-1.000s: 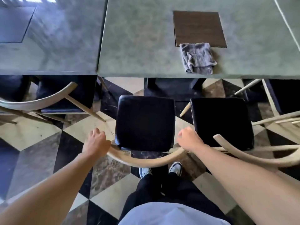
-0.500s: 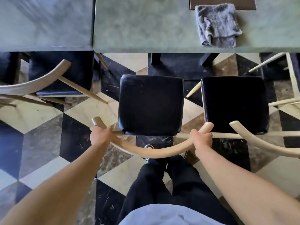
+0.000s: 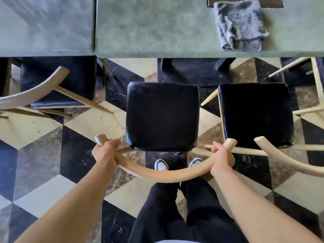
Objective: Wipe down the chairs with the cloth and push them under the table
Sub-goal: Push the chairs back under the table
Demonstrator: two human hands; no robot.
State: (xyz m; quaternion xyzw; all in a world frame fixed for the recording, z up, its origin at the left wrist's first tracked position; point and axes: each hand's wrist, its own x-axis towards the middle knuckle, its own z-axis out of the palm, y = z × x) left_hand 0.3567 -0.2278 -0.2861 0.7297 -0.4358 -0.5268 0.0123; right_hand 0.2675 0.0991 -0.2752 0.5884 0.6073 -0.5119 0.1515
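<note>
A chair with a black padded seat [image 3: 162, 116] and a curved pale wooden backrest [image 3: 157, 174] stands right in front of me, its seat wholly out from under the green table [image 3: 157, 32]. My left hand [image 3: 105, 153] grips the backrest's left end and my right hand [image 3: 221, 158] grips its right end. A crumpled grey cloth [image 3: 239, 25] lies on the table near its front edge, to the right, apart from both hands.
A second black-seated chair [image 3: 255, 114] stands close on the right, also out from the table. A third chair [image 3: 56, 81] on the left is partly under a neighbouring table [image 3: 45, 27]. The floor is chequered tile. My feet [image 3: 161, 164] are behind the middle chair.
Both hands have closed around the ends of the backrest. The view has shifted nearer and downward, so the table and cloth now sit higher in the frame.
</note>
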